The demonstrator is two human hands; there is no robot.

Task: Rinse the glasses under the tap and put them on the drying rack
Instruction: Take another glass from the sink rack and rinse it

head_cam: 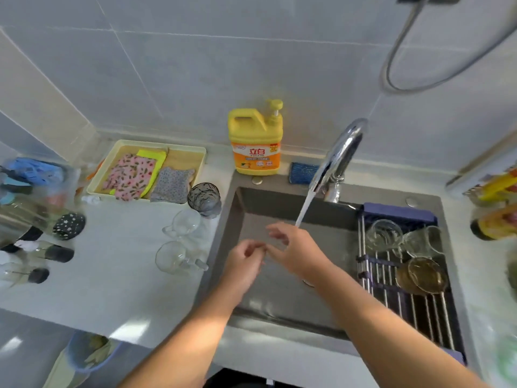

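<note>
while the tap (334, 161) runs at centre frame, both hands, left (244, 261) and right (295, 252), hang loose and empty; three glasses (179, 257) wait left, three on the rack (402, 292) right.

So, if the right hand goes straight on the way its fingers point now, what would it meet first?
The right hand points up-left across the sink. It would probably meet the sink's left wall first, then the clear glass on the counter. The water stream lies beside that line. Depth is unclear.
</note>
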